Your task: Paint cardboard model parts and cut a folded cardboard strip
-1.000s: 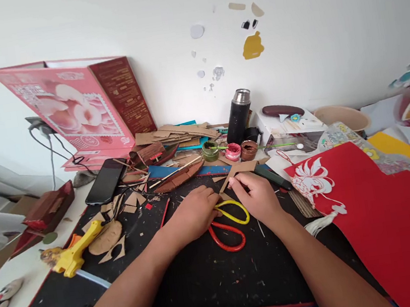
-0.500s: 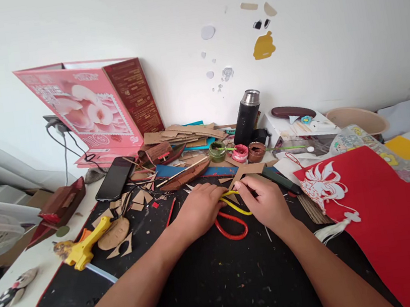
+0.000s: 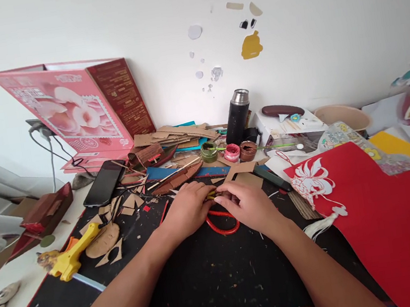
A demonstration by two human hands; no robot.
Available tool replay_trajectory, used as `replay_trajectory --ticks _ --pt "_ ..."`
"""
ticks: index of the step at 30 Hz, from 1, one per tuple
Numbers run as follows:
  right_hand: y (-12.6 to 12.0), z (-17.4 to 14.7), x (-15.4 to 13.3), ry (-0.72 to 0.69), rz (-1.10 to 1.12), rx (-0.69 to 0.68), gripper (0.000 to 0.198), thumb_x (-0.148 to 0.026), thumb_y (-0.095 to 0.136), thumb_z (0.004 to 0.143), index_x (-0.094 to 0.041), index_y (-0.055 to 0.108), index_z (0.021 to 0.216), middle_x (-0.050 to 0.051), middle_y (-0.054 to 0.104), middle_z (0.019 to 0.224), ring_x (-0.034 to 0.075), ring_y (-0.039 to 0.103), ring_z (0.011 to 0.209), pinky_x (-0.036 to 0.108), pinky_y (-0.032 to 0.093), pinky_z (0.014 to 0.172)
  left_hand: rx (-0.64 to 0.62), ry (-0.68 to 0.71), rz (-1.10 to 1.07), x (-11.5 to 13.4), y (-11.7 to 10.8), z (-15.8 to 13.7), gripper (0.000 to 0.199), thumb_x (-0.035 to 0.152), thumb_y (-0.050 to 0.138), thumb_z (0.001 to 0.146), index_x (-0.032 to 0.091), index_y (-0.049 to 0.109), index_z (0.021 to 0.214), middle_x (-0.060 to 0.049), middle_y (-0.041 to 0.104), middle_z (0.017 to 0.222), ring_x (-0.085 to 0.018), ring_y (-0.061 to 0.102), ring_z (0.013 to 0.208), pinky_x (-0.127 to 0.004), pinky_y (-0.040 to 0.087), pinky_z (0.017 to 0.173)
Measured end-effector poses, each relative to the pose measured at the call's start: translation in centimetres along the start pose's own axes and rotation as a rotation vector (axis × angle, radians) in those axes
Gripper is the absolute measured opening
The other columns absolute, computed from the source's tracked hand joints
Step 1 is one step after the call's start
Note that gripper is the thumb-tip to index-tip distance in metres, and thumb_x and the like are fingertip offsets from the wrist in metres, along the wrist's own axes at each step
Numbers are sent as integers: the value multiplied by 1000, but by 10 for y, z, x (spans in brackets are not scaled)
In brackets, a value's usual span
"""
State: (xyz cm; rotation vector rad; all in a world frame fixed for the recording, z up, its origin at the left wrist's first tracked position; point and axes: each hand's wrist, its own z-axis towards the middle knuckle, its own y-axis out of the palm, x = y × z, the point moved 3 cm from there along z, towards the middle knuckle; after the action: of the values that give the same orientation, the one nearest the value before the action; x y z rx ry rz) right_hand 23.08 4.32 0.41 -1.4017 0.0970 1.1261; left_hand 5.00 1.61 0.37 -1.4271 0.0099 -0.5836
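Head view: red-and-yellow scissors (image 3: pixel 227 232) at the left hand (image 3: pixel 188 206) and right hand (image 3: pixel 250 203), over the black mat (image 3: pixel 223 283).
Left fingers curl around them, blade tips (image 3: pixel 174 192) poking out past; right fingers bunch at the yellow handle (image 3: pixel 211 196), though whether they pinch it I cannot tell. Brown cardboard (image 3: pixel 244 167) lies just beyond.

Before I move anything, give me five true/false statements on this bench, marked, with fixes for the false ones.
1. The left hand and right hand are both at the scissors. True.
2. The right hand is on the bottle. False: it is at the scissors.
3. The black bottle stands behind the paint jars. True.
4. The paint jars are all capped. False: they stand open.
5. The phone lies left of the paint jars. True.
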Motion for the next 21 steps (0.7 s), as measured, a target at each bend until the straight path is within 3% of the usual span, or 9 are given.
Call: replay_trajectory --ticks 8,14,21 --pt "1 -1 -7 11 -72 -98 28 -34 76 99 -25 71 126 8 77 123 26 73 105 35 51 83 85 40 -57 -5 -2 -2 22 15 69 95 20 76 115 -8 79 103 -26 72 100 -39 56 91" --pt "2 -1 -9 48 -146 -169 34 -32 80 96 -25 68 127 7 80 113 28 76 97 35 48 75 54 -13 -104 -6 -1 0 22 18 67 96 23 76 115 -7 80 107 -26 73 101 -38 57 91" --pt "3 0 -7 119 -145 -219 30 -26 72 102 -23 66 132 5 81 106 25 76 96 34 49 82 106 -39 -189 -16 3 -1 25 28 56 102 25 79 113 -6 82 109 -25 75 101 -37 59 91"
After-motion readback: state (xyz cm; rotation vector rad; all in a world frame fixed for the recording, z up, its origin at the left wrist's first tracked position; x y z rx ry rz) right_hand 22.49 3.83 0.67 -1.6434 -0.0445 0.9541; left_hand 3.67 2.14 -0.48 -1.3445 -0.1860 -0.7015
